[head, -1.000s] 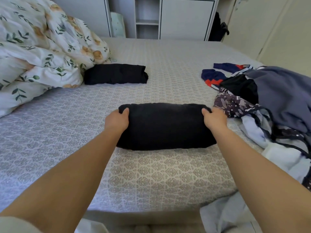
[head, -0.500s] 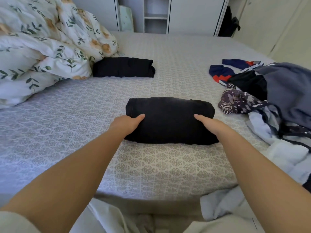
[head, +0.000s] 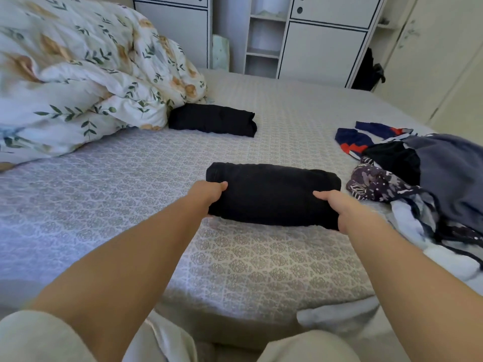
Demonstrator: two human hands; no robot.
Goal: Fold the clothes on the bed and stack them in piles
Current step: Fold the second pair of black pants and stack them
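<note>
A folded black garment [head: 274, 194] lies on the patterned grey bed [head: 130, 199] in front of me. My left hand [head: 206, 193] grips its near left corner, thumb on top and fingers tucked under the edge. At the near right corner my right hand [head: 337, 206] grips the garment the same way. A second folded black garment [head: 213, 120] lies farther back beside the duvet. Unfolded clothes [head: 428, 184] are heaped at the right: grey, black, a dark floral piece, white, and a navy-and-red item [head: 358, 138].
A floral white duvet [head: 86, 77] is bunched over the bed's left back part. White cupboards and open shelves [head: 264, 40] stand beyond the bed. A white cloth [head: 337, 314] hangs over the near bed edge at the right.
Both hands have slid from the garment's far corners down to its near corners and now grip them. The view has tilted up and turned slightly left.
</note>
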